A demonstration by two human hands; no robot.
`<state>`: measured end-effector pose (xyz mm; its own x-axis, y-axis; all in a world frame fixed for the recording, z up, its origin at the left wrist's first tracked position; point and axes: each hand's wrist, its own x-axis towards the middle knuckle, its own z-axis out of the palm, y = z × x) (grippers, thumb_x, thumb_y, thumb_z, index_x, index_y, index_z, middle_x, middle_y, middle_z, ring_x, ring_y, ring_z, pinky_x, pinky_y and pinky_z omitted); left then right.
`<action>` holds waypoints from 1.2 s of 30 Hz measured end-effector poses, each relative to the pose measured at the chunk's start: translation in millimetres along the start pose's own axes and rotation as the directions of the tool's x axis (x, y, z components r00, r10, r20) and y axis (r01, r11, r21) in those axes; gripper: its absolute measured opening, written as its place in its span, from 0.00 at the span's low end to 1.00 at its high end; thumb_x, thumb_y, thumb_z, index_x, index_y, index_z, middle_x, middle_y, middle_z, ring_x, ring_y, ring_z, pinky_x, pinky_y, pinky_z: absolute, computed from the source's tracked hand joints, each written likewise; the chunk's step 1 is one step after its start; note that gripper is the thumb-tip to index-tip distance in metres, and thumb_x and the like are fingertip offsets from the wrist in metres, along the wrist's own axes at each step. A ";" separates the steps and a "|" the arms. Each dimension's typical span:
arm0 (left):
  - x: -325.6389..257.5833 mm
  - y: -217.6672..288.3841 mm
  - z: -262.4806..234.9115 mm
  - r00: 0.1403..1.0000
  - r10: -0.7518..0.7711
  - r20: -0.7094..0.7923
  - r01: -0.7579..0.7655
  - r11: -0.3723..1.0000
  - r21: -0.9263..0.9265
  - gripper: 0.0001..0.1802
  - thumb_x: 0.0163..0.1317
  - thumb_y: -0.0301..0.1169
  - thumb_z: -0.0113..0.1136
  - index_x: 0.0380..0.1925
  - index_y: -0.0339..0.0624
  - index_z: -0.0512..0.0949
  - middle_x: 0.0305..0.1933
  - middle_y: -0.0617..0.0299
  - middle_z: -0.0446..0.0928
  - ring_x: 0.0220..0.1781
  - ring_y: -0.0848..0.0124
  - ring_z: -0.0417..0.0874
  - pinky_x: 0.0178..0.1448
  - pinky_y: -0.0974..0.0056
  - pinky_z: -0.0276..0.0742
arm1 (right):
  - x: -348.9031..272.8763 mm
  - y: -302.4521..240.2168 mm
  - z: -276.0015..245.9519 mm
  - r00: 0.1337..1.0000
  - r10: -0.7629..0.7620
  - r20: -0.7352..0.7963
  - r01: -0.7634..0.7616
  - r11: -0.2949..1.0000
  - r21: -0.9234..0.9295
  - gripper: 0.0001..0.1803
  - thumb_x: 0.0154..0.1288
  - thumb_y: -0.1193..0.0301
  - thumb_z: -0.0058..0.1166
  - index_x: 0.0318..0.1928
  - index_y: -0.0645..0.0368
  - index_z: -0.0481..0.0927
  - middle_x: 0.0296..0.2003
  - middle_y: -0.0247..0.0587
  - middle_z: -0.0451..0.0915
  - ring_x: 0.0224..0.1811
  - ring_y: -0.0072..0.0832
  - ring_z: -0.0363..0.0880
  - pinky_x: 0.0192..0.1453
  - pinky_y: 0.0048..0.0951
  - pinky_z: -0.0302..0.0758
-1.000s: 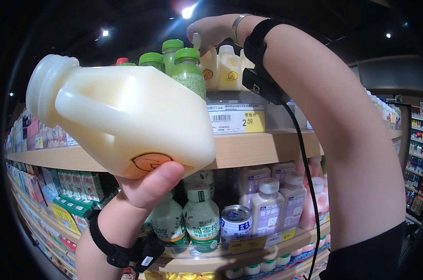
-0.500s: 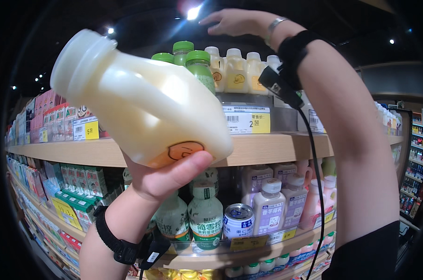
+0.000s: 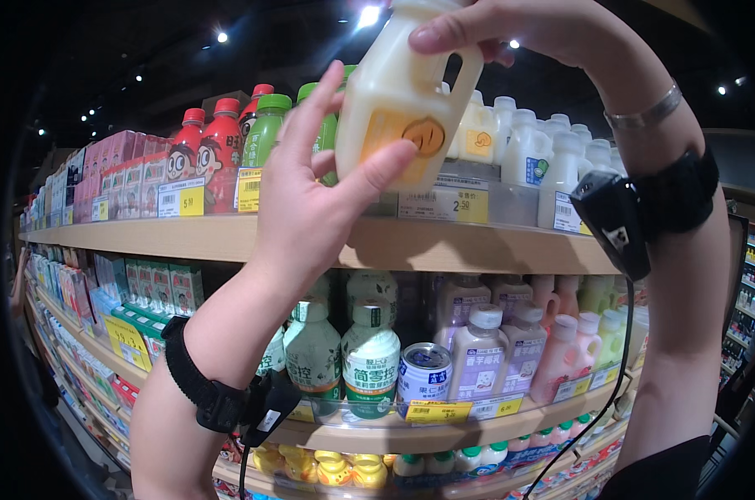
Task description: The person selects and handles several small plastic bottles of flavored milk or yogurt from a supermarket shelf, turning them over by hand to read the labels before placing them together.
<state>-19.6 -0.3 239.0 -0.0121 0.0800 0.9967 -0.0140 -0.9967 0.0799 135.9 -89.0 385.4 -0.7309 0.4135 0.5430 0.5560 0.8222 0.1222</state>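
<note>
High in front of me a milky-yellow plastic bottle (image 3: pixel 373 92) with a side handle and an orange label is held up, slightly tilted. My right hand (image 3: pixel 486 29) grips it near the neck, thumb across the front; its top runs out of the picture. At the bottle's lower left is my left hand (image 3: pixel 319 171), fingers stretched and spread. The left thumb lies in front of the label; whether it presses on the bottle I cannot tell. Similar pale bottles (image 3: pixel 523 150) and green-capped bottles (image 3: pixel 269 125) stand on the upper shelf behind.
The curved wooden shelf edge (image 3: pixel 294 242) carries price tags (image 3: pixel 182 198). Red bottles (image 3: pixel 222 146) stand at its left. Below are green-white bottles (image 3: pixel 372 358), a blue-white can (image 3: pixel 425 375), purple-labelled bottles (image 3: pixel 480 354) and pink bottles (image 3: pixel 557 358). A black cable (image 3: pixel 623 358) hangs from my right wrist.
The bottle has swung more upright and higher. My right hand came down from above the shelf and took its neck; my left fingers, formerly wrapped under it, have spread apart.
</note>
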 end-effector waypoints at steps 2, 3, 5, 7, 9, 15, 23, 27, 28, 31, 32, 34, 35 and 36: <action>0.1 3.6 -4.1 0.988 0.005 -0.152 0.004 0.998 0.059 0.26 0.51 0.37 0.60 0.50 0.42 0.65 0.42 0.58 0.67 0.33 0.75 0.74 0.32 0.72 0.72 | 5.1 17.0 -13.7 0.993 0.016 -0.120 -0.012 0.999 0.031 0.27 0.46 0.63 0.64 0.44 0.62 0.69 0.26 0.36 0.72 0.20 0.18 0.68 0.20 0.17 0.65; 0.4 -3.4 -8.0 0.988 0.007 -0.153 0.001 0.998 0.055 0.26 0.51 0.37 0.60 0.50 0.42 0.65 0.42 0.58 0.67 0.33 0.75 0.74 0.32 0.72 0.72 | 3.1 18.7 -15.8 0.987 0.005 -0.159 0.002 0.999 0.046 0.25 0.46 0.65 0.64 0.43 0.62 0.69 0.25 0.34 0.72 0.20 0.17 0.67 0.20 0.17 0.64; 0.5 -18.7 -17.4 0.979 0.196 -0.063 -0.150 0.889 0.432 0.18 0.55 0.30 0.56 0.46 0.42 0.66 0.41 0.62 0.67 0.31 0.80 0.73 0.23 0.79 0.65 | 12.1 40.3 -19.2 0.974 0.093 -0.208 -0.114 0.989 -0.089 0.22 0.48 0.67 0.61 0.42 0.61 0.71 0.25 0.33 0.71 0.20 0.19 0.66 0.21 0.18 0.63; -4.3 -7.2 -14.8 0.979 0.201 -0.028 -0.166 0.874 0.457 0.15 0.53 0.28 0.56 0.40 0.41 0.67 0.39 0.63 0.67 0.30 0.81 0.73 0.23 0.79 0.65 | 16.7 52.9 -17.1 0.974 0.166 -0.157 -0.185 0.975 -0.120 0.15 0.50 0.71 0.57 0.39 0.63 0.71 0.25 0.33 0.71 0.22 0.20 0.69 0.24 0.19 0.66; -7.4 1.1 -12.7 0.955 0.265 0.134 -0.296 0.815 0.499 0.16 0.51 0.26 0.56 0.41 0.41 0.67 0.39 0.62 0.67 0.30 0.81 0.73 0.27 0.79 0.67 | 26.0 69.2 -9.1 0.947 0.249 -0.205 -0.315 0.849 -0.423 0.20 0.57 0.59 0.52 0.47 0.54 0.71 0.38 0.45 0.73 0.35 0.28 0.73 0.33 0.18 0.74; -2.9 -5.3 -9.7 0.933 0.084 0.349 -0.313 0.666 0.677 0.14 0.55 0.36 0.51 0.42 0.49 0.74 0.44 0.57 0.68 0.47 0.61 0.72 0.50 0.59 0.67 | 44.3 89.6 16.3 0.935 0.353 -0.023 -0.325 0.831 -0.451 0.25 0.49 0.66 0.61 0.48 0.52 0.68 0.34 0.42 0.75 0.28 0.27 0.72 0.34 0.27 0.71; 14.5 -2.9 21.6 0.845 -0.137 0.517 -0.396 0.489 0.777 0.25 0.61 0.52 0.32 0.56 0.63 0.63 0.61 0.63 0.62 0.66 0.57 0.49 0.63 0.46 0.45 | 67.7 110.7 31.6 0.863 0.505 -0.007 -0.447 0.757 -0.476 0.26 0.53 0.74 0.55 0.54 0.50 0.66 0.43 0.43 0.74 0.36 0.30 0.78 0.41 0.29 0.76; 23.7 8.8 25.8 0.782 -0.257 0.568 -0.423 0.452 0.786 0.27 0.60 0.54 0.31 0.55 0.57 0.66 0.58 0.62 0.65 0.66 0.56 0.49 0.60 0.39 0.42 | 65.3 110.0 41.8 0.840 0.542 -0.005 -0.430 0.659 -0.617 0.28 0.55 0.71 0.51 0.58 0.48 0.63 0.45 0.45 0.74 0.39 0.30 0.79 0.45 0.30 0.74; 24.5 12.3 24.5 0.787 -0.253 0.563 -0.430 0.431 0.793 0.27 0.60 0.54 0.32 0.53 0.56 0.67 0.56 0.61 0.66 0.66 0.57 0.50 0.59 0.38 0.44 | 66.8 111.0 40.8 0.831 0.556 -0.026 -0.462 0.661 -0.591 0.27 0.55 0.72 0.50 0.58 0.48 0.63 0.45 0.45 0.75 0.39 0.30 0.79 0.45 0.30 0.74; 21.3 2.7 21.8 0.810 -0.202 0.551 -0.435 0.422 0.795 0.25 0.60 0.52 0.35 0.47 0.51 0.71 0.52 0.59 0.67 0.63 0.54 0.52 0.54 0.38 0.53 | 62.8 126.1 40.2 0.826 0.564 -0.021 -0.498 0.711 -0.496 0.28 0.53 0.77 0.48 0.57 0.48 0.64 0.43 0.44 0.76 0.39 0.29 0.78 0.44 0.30 0.74; 19.9 5.3 18.9 0.815 -0.188 0.548 -0.448 0.394 0.802 0.25 0.60 0.52 0.36 0.46 0.49 0.72 0.52 0.59 0.67 0.62 0.53 0.53 0.55 0.40 0.54 | 59.1 122.1 40.3 0.851 0.525 -0.021 -0.462 0.729 -0.505 0.29 0.53 0.76 0.48 0.58 0.48 0.63 0.42 0.44 0.76 0.39 0.29 0.78 0.44 0.29 0.73; 18.3 12.1 12.7 0.824 -0.201 0.530 -0.443 0.354 0.824 0.24 0.60 0.50 0.37 0.43 0.45 0.73 0.51 0.59 0.67 0.61 0.51 0.54 0.56 0.45 0.55 | 53.9 113.0 41.9 0.871 0.492 -0.022 -0.446 0.769 -0.457 0.30 0.53 0.76 0.49 0.59 0.47 0.61 0.44 0.43 0.75 0.39 0.28 0.76 0.44 0.27 0.72; 14.6 9.1 8.2 0.836 -0.184 0.516 -0.433 0.355 0.828 0.24 0.60 0.49 0.36 0.44 0.45 0.72 0.51 0.59 0.67 0.61 0.52 0.55 0.57 0.46 0.54 | 47.9 110.0 45.0 0.890 0.456 -0.016 -0.424 0.815 -0.395 0.32 0.53 0.76 0.49 0.60 0.45 0.59 0.48 0.44 0.72 0.43 0.29 0.74 0.45 0.28 0.72; 12.5 5.1 4.0 0.854 -0.138 0.502 -0.418 0.392 0.819 0.27 0.59 0.52 0.35 0.45 0.45 0.72 0.53 0.58 0.66 0.61 0.52 0.55 0.58 0.45 0.53 | 42.9 106.4 46.6 0.907 0.419 -0.037 -0.394 0.817 -0.422 0.32 0.54 0.75 0.49 0.60 0.45 0.59 0.49 0.44 0.70 0.44 0.30 0.73 0.46 0.28 0.72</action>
<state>-15.9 -4.5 252.0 0.4934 0.1994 0.8466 0.8187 -0.4352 -0.3746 145.2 34.4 383.0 -0.4154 0.7053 0.5745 0.9091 0.3433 0.2359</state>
